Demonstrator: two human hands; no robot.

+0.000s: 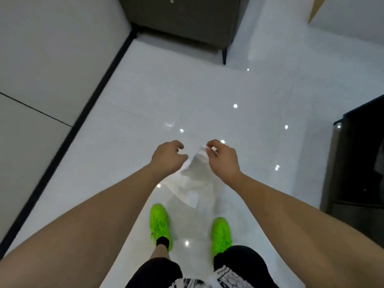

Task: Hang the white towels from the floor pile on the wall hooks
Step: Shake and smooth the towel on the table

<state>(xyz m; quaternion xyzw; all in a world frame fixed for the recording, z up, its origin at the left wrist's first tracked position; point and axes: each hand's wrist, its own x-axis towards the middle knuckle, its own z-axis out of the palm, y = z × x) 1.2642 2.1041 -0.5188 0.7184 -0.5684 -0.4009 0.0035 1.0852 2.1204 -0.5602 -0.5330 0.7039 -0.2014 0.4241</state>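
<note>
Limp white towel (194,173) pinched by right hand (223,161), glossy tiled floor (187,96)

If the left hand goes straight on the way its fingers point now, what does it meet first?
Probably the towel. The left hand is loosely curled, its fingers pointing right at the hanging cloth, which the right hand pinches at the top. Depth is unclear, so it could pass in front.

The towel (192,179) is blurred, its lower edge lost against the floor (207,90); the dark cabinet (182,19) is cut off by the top edge.
</note>
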